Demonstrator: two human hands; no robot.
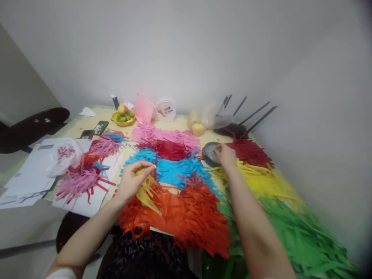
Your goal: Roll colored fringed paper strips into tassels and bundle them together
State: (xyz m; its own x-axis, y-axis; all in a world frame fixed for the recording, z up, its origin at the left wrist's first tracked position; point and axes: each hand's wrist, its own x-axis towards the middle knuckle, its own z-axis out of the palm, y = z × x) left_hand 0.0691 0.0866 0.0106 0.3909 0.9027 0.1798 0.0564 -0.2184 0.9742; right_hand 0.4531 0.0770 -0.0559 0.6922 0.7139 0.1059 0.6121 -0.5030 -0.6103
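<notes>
My left hand [135, 178] pinches a rolled top of yellow fringed tissue paper [148, 192], whose strips hang down over a pile of orange fringed paper [186, 209]. My right hand [226, 155] is over the right side of a round grey dish [209, 152], fingers pinched together at its rim. What they hold, if anything, is too small to make out. Between the hands lie blue fringed paper [171, 170], dark red fringe [171, 149] and pink fringe [165, 134].
Yellow [261, 180], green [308, 228] and dark red fringed sheets [250, 151] cover the right side. Finished-looking pink tassels [81, 180] and a plastic bag [64, 157] lie left. Behind stand a yellow fruit bowl [123, 122], a white box [165, 109] and bagged fruit [198, 128].
</notes>
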